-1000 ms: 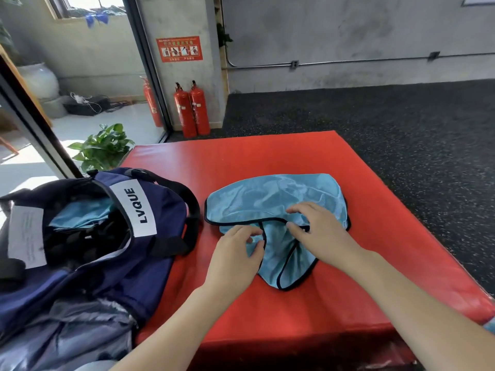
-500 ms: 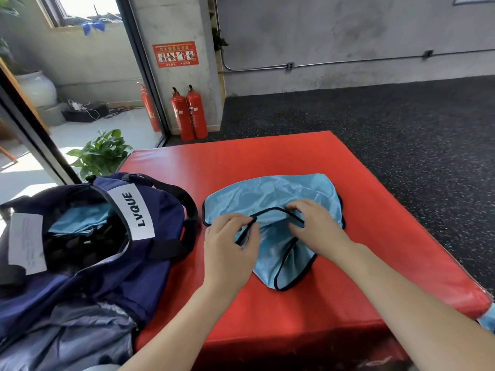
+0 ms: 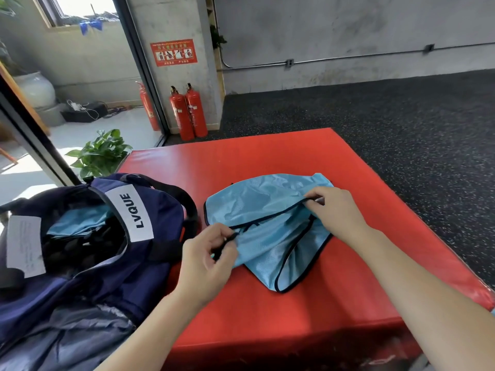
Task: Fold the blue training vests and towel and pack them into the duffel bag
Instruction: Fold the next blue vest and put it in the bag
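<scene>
A light blue training vest (image 3: 257, 210) with black trim lies crumpled on the red mat (image 3: 267, 311). My left hand (image 3: 209, 261) pinches its black edge at the near left. My right hand (image 3: 334, 212) pinches the trim at the vest's right side, lifting a fold. The navy duffel bag (image 3: 128, 271) marked LVQUE sits open on the left, with blue fabric (image 3: 77, 220) and dark items inside it.
Two red fire extinguishers (image 3: 188, 113) stand by a concrete pillar behind the mat, a third (image 3: 147, 108) just left of them. A potted plant (image 3: 100, 153) sits beyond the bag. Dark speckled flooring (image 3: 401, 124) surrounds the mat.
Both hands went from resting on the vest's middle to pinching its black trim. They have drawn apart, left hand nearer and leftward, right hand to the right, stretching the edge.
</scene>
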`<state>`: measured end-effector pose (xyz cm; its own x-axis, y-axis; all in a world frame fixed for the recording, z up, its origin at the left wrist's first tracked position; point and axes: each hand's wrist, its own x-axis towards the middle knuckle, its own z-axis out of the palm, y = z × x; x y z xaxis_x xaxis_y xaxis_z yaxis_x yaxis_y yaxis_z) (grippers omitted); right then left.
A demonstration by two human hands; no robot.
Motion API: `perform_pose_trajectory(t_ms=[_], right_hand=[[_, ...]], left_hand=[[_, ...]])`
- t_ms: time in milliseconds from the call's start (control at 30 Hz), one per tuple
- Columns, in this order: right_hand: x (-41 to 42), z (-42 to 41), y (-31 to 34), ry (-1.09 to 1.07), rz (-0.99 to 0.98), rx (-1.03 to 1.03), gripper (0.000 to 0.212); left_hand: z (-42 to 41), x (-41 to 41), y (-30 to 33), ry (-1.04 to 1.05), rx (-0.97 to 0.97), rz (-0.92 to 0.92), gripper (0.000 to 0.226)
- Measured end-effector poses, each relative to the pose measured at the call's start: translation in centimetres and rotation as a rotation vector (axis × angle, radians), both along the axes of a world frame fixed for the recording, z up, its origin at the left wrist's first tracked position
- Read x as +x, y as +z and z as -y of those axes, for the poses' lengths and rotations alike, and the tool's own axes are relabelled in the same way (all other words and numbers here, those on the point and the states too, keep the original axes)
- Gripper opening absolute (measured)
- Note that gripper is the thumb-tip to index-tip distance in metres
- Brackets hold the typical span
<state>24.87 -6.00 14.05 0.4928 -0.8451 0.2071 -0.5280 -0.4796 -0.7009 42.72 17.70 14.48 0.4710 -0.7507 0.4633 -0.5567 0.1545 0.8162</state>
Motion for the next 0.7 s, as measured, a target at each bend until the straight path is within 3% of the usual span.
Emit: perform_pose_trajectory(t_ms=[100, 200, 400, 533, 700], right_hand=[[-0.1, 0.0, -0.1, -0.068, -0.023, -0.044, 0.011], [-0.2, 0.1, 0.1, -0.086, -0.020, -0.051, 0.013], [0.3, -1.0, 0.5, 0.076, -0.076, -0.011, 0.025], [1.4, -3.6, 0.7, 0.303, -0.191, -0.136, 0.040], [3.0, -6.8, -0.5, 0.508, -0.248, -0.221, 0.043]], left_hand=[[-1.1, 0.1, -1.2, -0.151, 0.234, 0.350, 0.012], [-1.9, -0.5, -1.9, -0.298, 0.450, 0.479, 0.025], [-2.7, -1.8, -2.2, -0.428, 0.586, 0.559, 0.029], [-2.7, -1.9, -2.4, -0.416, 0.589, 0.590, 0.035], [-2.3, -1.4, -2.5, -0.396, 0.577, 0.651, 0.035]])
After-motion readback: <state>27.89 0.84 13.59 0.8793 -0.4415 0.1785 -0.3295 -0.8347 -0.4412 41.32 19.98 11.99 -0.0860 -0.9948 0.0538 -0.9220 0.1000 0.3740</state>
